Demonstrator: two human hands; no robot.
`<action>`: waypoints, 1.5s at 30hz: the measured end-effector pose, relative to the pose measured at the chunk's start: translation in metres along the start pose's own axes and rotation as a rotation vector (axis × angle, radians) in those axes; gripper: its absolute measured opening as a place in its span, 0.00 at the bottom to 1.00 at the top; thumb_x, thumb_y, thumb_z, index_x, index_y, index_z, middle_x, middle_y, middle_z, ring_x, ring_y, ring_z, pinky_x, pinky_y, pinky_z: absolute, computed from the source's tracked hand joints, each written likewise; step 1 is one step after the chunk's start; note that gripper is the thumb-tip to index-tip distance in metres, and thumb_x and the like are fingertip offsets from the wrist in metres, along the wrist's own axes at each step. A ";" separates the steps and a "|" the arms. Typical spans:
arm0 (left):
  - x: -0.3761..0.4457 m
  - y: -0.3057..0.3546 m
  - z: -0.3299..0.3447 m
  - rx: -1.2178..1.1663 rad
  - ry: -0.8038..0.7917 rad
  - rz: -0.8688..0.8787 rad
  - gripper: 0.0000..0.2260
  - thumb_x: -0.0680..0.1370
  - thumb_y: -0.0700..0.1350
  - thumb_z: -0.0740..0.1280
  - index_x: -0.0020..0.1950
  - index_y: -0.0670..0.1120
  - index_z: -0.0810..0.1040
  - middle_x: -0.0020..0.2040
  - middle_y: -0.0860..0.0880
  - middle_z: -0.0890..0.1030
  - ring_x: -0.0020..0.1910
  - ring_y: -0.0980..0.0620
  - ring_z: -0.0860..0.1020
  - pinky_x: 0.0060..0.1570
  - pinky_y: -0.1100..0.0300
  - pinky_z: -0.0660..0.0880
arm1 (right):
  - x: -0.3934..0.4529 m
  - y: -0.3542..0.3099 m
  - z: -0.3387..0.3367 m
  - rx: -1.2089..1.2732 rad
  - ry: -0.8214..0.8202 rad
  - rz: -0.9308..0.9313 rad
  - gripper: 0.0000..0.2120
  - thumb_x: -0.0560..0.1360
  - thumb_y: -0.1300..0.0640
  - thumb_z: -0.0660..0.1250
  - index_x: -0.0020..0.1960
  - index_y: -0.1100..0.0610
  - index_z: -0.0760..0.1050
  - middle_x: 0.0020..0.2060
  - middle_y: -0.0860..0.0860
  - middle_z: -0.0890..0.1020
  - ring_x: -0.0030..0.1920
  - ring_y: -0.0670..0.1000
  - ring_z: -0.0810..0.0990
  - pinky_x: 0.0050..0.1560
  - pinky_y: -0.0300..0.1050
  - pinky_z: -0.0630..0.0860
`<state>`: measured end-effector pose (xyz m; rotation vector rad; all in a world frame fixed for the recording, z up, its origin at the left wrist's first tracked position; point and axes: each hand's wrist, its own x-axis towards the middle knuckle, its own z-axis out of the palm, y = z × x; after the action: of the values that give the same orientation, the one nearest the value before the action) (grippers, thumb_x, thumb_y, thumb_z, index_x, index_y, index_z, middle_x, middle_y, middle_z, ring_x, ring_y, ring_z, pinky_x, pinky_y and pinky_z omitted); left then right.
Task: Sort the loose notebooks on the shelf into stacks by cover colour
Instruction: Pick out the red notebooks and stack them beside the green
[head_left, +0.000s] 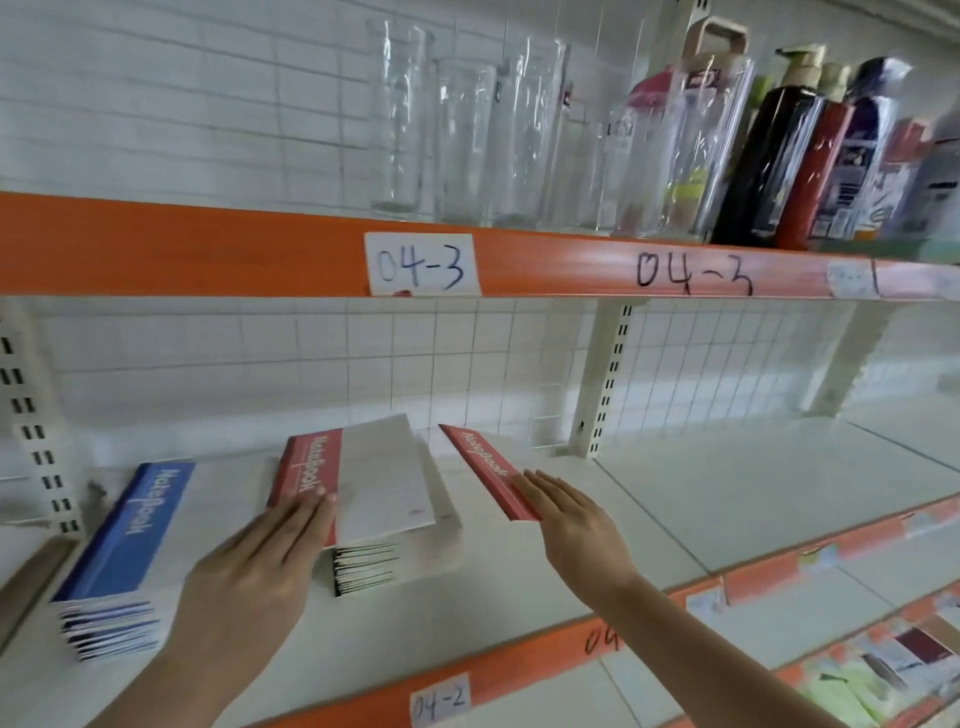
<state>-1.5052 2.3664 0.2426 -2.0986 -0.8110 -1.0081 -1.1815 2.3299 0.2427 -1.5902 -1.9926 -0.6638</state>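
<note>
Two flat hands work the white shelf (675, 499): the left hand (260, 561) presses straight fingers on the red notebook stack (358, 493), the right hand (566, 514) props a tilted red notebook (488, 470) beside it, the blue stack (124, 540) lying further left.

A shop: labelled orange shelving (571, 265) stocked with glassware (462, 135), toiletries (810, 156).

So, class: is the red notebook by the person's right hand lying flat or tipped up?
Tipped up. The red notebook stands on edge, spine uppermost, against the straight fingers of the right hand, on the white shelf.
</note>
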 end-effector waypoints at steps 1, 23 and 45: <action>0.007 0.012 0.007 0.005 -0.047 0.022 0.23 0.82 0.37 0.46 0.57 0.35 0.82 0.53 0.39 0.83 0.48 0.41 0.84 0.50 0.49 0.79 | -0.006 0.020 0.008 -0.015 -0.036 0.023 0.22 0.69 0.66 0.61 0.62 0.58 0.78 0.55 0.53 0.83 0.55 0.53 0.82 0.58 0.46 0.75; 0.087 0.168 0.117 -0.075 -0.213 0.075 0.23 0.79 0.35 0.51 0.47 0.42 0.87 0.47 0.44 0.86 0.40 0.46 0.85 0.36 0.57 0.82 | -0.010 0.137 0.059 0.144 -0.631 0.007 0.30 0.74 0.42 0.57 0.70 0.59 0.63 0.66 0.46 0.74 0.63 0.45 0.75 0.58 0.47 0.77; 0.106 0.227 0.238 -0.182 -0.815 -0.033 0.22 0.70 0.55 0.54 0.39 0.46 0.85 0.38 0.47 0.84 0.35 0.47 0.82 0.22 0.58 0.74 | -0.023 0.177 0.034 0.057 -0.557 0.253 0.26 0.77 0.61 0.55 0.74 0.51 0.62 0.73 0.46 0.65 0.73 0.45 0.60 0.73 0.40 0.49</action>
<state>-1.1814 2.4426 0.1484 -2.6879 -1.1617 -0.1986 -1.0068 2.3703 0.2132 -2.1112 -2.0901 -0.0616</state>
